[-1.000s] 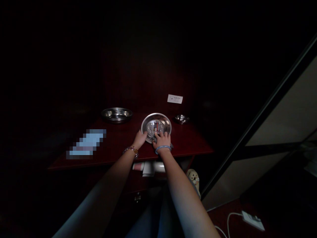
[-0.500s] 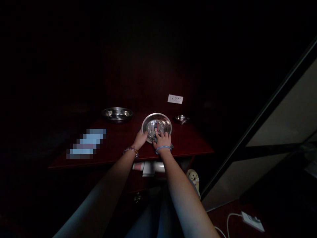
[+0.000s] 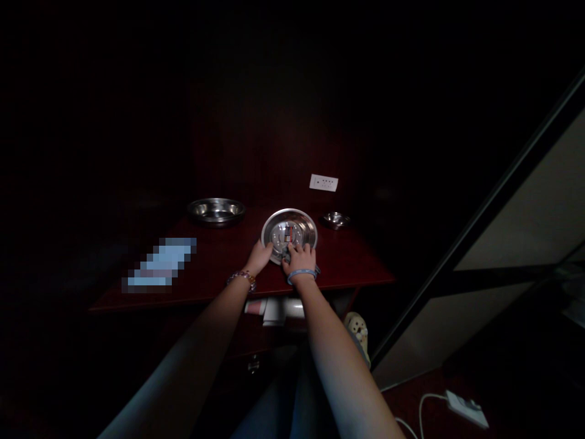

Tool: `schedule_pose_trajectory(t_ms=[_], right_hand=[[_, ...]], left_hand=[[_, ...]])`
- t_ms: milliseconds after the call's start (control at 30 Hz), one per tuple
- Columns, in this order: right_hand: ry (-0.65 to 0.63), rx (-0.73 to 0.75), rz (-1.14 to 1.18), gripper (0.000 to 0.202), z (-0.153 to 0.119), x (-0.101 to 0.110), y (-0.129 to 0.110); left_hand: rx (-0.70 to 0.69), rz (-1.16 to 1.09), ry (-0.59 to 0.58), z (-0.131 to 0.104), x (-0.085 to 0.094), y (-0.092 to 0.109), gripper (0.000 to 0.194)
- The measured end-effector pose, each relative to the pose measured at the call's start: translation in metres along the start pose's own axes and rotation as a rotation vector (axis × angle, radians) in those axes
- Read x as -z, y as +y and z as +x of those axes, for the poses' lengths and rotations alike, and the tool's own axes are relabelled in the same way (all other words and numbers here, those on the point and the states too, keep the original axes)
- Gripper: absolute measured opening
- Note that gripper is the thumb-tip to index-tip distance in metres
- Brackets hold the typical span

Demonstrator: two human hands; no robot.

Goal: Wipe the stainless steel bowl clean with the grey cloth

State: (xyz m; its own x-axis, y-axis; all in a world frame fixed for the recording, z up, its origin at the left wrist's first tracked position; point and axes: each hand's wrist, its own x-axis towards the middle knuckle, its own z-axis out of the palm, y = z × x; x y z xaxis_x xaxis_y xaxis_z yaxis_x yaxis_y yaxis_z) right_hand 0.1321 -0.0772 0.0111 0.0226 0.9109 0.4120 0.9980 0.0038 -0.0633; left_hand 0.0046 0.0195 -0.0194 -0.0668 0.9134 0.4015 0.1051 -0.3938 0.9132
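Observation:
A round stainless steel bowl (image 3: pixel 307 224) stands tilted towards me on the dark red table (image 3: pixel 219 262), with a small label on its inner base. My left hand (image 3: pixel 258 256) grips its left rim, the thumb on the inside. Inside the lower part of the bowl, my right hand (image 3: pixel 302 259) presses a grey cloth (image 3: pixel 286 255), fingers bent over it. Much of the cloth is hidden under that hand; a bit shows by the wrist.
A wide steel dish (image 3: pixel 216 210) sits at the back left, a small steel bowl (image 3: pixel 336 220) at the back right. Behind is a wall socket (image 3: pixel 323 182). A blurred-out patch (image 3: pixel 159 262) covers something on the left. Paper cups (image 3: pixel 256 306) lie under the tabletop. A power strip (image 3: pixel 466 407) rests on the floor.

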Motion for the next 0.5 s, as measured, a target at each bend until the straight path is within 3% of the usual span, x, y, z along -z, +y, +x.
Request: schedule_pose_trajectory(t_ms=[500], right_hand=[[0.013,-0.002,-0.01,0.058,-0.0001,0.0012,-0.0019]], left_hand=[[0.021,-0.048,-0.012,0.0011,-0.0001,0.002,0.032]])
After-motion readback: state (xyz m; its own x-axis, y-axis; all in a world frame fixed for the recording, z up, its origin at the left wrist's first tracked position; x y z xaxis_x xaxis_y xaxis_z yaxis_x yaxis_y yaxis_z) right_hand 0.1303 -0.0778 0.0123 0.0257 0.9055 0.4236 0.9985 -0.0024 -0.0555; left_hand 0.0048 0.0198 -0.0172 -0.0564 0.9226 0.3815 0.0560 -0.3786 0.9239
